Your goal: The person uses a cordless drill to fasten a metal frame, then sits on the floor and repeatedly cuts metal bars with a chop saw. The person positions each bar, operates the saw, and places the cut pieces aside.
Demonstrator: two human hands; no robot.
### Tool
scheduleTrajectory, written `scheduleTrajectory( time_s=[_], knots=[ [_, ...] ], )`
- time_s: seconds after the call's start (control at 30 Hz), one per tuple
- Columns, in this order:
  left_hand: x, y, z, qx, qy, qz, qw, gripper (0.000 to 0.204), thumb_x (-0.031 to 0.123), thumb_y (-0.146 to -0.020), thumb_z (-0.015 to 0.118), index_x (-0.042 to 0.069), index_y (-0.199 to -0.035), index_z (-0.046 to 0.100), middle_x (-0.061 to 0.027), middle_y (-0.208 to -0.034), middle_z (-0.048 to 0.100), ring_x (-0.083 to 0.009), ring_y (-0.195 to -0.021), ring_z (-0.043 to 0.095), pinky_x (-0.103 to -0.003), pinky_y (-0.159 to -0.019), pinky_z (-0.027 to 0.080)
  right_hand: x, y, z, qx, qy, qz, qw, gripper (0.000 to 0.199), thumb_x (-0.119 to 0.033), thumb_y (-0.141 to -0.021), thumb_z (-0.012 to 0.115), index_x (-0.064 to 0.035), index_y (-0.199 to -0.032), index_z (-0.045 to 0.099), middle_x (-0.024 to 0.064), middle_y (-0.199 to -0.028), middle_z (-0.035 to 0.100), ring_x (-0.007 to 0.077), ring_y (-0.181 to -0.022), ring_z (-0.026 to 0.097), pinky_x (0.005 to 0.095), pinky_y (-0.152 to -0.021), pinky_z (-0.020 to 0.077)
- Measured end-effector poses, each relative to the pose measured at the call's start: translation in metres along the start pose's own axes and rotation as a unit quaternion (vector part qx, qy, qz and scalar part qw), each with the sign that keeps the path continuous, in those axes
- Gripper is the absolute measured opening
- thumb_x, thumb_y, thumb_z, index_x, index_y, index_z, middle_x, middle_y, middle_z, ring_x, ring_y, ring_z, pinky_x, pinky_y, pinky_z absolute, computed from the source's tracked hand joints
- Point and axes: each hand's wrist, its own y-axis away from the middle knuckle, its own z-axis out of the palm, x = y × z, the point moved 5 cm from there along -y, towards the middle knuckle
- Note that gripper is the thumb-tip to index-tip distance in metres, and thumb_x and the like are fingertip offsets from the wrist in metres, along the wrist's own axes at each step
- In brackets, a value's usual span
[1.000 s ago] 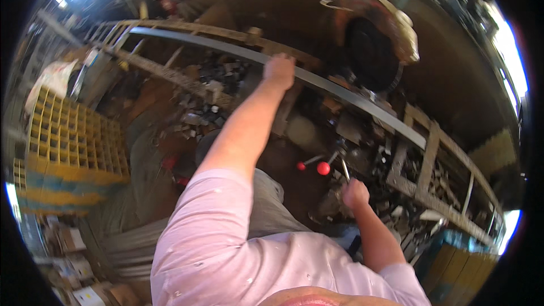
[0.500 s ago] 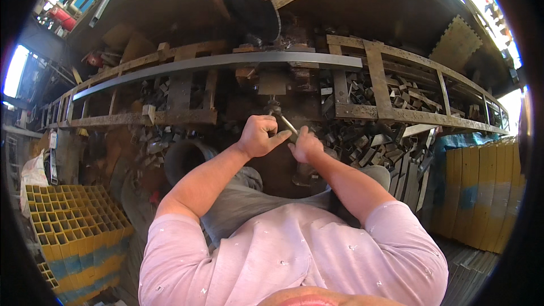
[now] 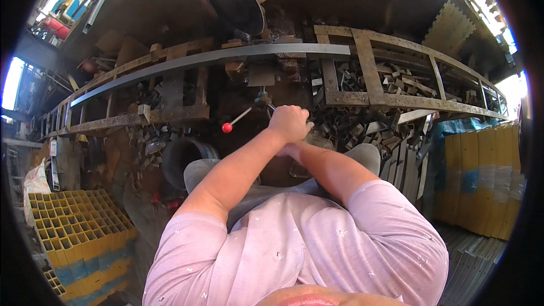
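Observation:
A long grey metal bar (image 3: 226, 54) lies across a rusty steel frame, running under the round blade (image 3: 233, 12) of a cut-off saw. In front of its middle is a clamp screw hub (image 3: 262, 98) with thin lever arms. One lever points left and ends in a red ball knob (image 3: 227, 128). My left hand (image 3: 289, 123) is closed round another lever, on the hub's near right side. Crossed under my left wrist is my right hand (image 3: 290, 150), its fingers hidden by the left hand and forearm.
Metal offcuts (image 3: 405, 82) pile up inside and below the rusty frame (image 3: 368, 73). Bundled yellow tubes (image 3: 79, 215) stand at the left, and a wrapped yellow stack (image 3: 481, 178) at the right. A wide round pipe-like piece (image 3: 184, 161) sits beside my left knee.
My left hand has moved right and closed on a lever, crossing over the right hand. The lever hub has turned, and the red knob now shows at the left. The view shifted slightly.

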Motion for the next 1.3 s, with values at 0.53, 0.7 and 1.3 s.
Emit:
scheduleTrajectory(
  time_s=[0.53,0.7,1.3],
  knots=[
    [-0.198,0.101,-0.015,-0.039,0.487,-0.402,0.774,0.029,0.035,-0.104,0.068,0.007,-0.099,0.076,-0.0028,-0.072,0.064,-0.0133,-0.058,0.055,-0.032,-0.055,0.046,-0.141,0.09,-0.166,0.081,0.135,0.079,0.984,0.05,-0.053,-0.09,0.079,-0.0073,-0.11,0.081,0.0165,-0.114,0.079,0.0353,-0.111,0.075,0.0476,-0.095,0.0604],
    [-0.052,0.057,-0.067,0.068,0.085,-0.237,0.965,0.047,0.034,-0.09,0.074,-0.004,-0.119,0.067,-0.0295,-0.101,0.075,-0.0473,-0.1,0.074,-0.053,-0.089,0.06,-0.035,0.043,-0.103,0.149,-0.017,0.027,0.988,0.032,-0.027,-0.085,0.081,-0.0035,-0.106,0.079,0.0203,-0.115,0.078,0.0392,-0.112,0.074,0.0481,-0.096,0.0594],
    [-0.028,0.014,-0.013,0.114,-0.139,0.058,0.982,0.057,0.035,-0.084,0.08,0.006,-0.132,0.067,-0.0152,-0.135,0.064,-0.0341,-0.139,0.051,-0.057,-0.128,0.028,0.008,-0.008,-0.044,-0.105,0.014,0.013,0.994,0.057,-0.056,-0.097,0.069,-0.0003,-0.089,0.077,0.0126,-0.085,0.074,0.0229,-0.082,0.069,0.043,-0.077,0.0562]
  ],
)
